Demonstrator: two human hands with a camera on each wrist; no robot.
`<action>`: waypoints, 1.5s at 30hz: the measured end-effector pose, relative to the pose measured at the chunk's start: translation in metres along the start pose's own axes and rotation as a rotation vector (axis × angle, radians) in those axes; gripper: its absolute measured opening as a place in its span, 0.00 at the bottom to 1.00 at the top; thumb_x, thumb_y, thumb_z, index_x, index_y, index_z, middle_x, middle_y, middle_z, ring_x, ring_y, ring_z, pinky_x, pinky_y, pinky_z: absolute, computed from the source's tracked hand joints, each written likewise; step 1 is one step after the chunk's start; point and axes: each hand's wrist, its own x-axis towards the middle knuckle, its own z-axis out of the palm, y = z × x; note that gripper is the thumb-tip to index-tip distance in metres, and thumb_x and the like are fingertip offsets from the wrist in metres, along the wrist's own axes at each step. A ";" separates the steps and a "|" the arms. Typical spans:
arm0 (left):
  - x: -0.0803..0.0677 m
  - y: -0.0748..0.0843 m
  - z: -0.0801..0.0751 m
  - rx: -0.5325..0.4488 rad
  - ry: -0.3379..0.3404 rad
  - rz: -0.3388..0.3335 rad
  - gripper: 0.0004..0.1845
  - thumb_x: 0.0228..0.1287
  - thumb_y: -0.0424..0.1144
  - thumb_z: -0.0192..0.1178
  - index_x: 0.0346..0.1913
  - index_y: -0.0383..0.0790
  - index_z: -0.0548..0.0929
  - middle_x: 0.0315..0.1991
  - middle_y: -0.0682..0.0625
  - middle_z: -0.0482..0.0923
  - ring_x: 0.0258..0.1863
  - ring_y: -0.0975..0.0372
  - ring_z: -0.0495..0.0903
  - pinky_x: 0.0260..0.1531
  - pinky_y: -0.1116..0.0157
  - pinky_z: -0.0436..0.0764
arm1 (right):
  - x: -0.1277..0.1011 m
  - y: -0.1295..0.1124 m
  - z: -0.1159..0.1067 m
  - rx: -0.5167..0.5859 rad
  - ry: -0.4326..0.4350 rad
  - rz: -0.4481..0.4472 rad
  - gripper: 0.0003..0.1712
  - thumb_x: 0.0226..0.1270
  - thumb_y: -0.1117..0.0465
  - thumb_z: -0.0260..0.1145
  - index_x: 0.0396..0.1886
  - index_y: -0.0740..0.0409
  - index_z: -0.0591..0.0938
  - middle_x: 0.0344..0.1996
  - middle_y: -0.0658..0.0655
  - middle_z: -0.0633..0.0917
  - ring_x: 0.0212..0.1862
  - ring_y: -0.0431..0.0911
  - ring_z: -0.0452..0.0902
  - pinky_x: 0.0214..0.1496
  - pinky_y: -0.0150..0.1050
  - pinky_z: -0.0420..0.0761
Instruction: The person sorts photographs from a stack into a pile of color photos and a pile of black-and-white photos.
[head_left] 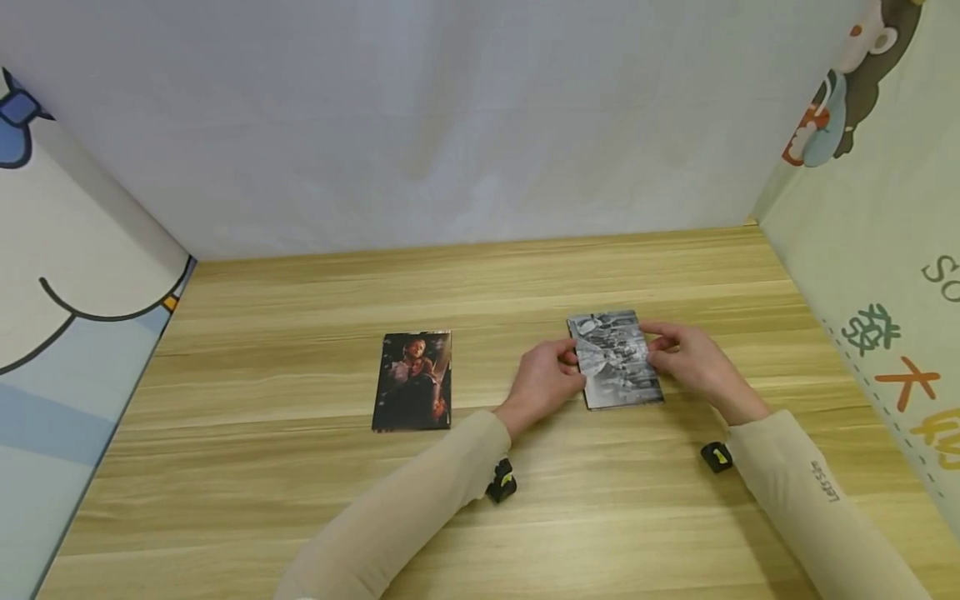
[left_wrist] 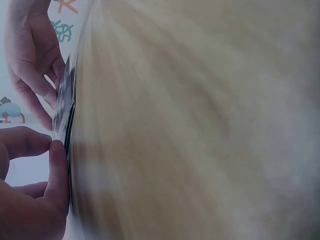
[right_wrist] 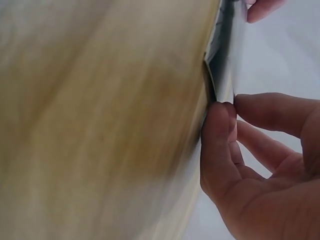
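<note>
a: near edge first, what's listed?

b: two hands. left hand (head_left: 543, 379) and right hand (head_left: 693, 360), each grip pinching one side of the black-and-white photo (head_left: 617, 360), right of centre on the surface (head_left: 300, 500), apparently lifting off it.

a: farther back?

b: one colour photo (head_left: 412, 381), flat, well apart to the left, untouched. two photos total; i'd judge one placed, one in hand.
</note>
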 end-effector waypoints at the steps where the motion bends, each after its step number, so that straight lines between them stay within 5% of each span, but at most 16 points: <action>1: 0.000 0.000 0.000 0.007 -0.003 -0.001 0.35 0.54 0.23 0.64 0.70 0.29 0.76 0.45 0.49 0.83 0.37 0.66 0.83 0.36 0.75 0.81 | 0.000 0.000 0.000 -0.002 -0.001 0.002 0.29 0.73 0.69 0.61 0.72 0.74 0.71 0.47 0.69 0.84 0.44 0.51 0.78 0.36 0.34 0.76; 13: 0.002 0.006 -0.002 0.104 -0.033 0.003 0.35 0.53 0.25 0.64 0.70 0.30 0.76 0.43 0.50 0.83 0.37 0.67 0.85 0.34 0.76 0.78 | 0.002 0.000 -0.001 -0.077 0.000 -0.013 0.29 0.71 0.70 0.62 0.70 0.75 0.72 0.44 0.68 0.86 0.42 0.53 0.79 0.41 0.40 0.76; 22: 0.004 0.007 -0.003 0.186 -0.024 0.008 0.33 0.55 0.28 0.65 0.68 0.31 0.78 0.38 0.53 0.83 0.31 0.67 0.73 0.36 0.73 0.74 | 0.005 0.000 -0.001 -0.100 -0.028 -0.017 0.29 0.71 0.70 0.62 0.69 0.76 0.72 0.43 0.68 0.86 0.42 0.53 0.78 0.42 0.43 0.75; 34: 0.006 0.007 -0.004 0.174 -0.048 0.015 0.29 0.58 0.29 0.63 0.66 0.31 0.81 0.43 0.50 0.85 0.30 0.65 0.72 0.34 0.72 0.72 | 0.009 0.000 -0.005 -0.148 -0.052 -0.005 0.29 0.73 0.66 0.62 0.70 0.75 0.72 0.46 0.68 0.86 0.45 0.56 0.79 0.46 0.47 0.75; 38: 0.004 0.005 -0.004 0.139 -0.035 0.010 0.21 0.63 0.33 0.63 0.59 0.35 0.85 0.51 0.48 0.86 0.39 0.63 0.80 0.42 0.70 0.78 | 0.006 0.001 -0.009 -0.146 -0.048 0.007 0.30 0.76 0.62 0.59 0.71 0.75 0.70 0.49 0.69 0.85 0.44 0.54 0.78 0.44 0.46 0.75; 45: -0.026 0.006 -0.033 -0.029 0.007 0.054 0.28 0.75 0.43 0.58 0.74 0.40 0.74 0.62 0.49 0.82 0.58 0.57 0.84 0.55 0.59 0.83 | -0.018 -0.009 -0.016 -0.057 0.027 0.045 0.35 0.84 0.49 0.52 0.77 0.69 0.66 0.62 0.72 0.78 0.60 0.65 0.77 0.54 0.59 0.80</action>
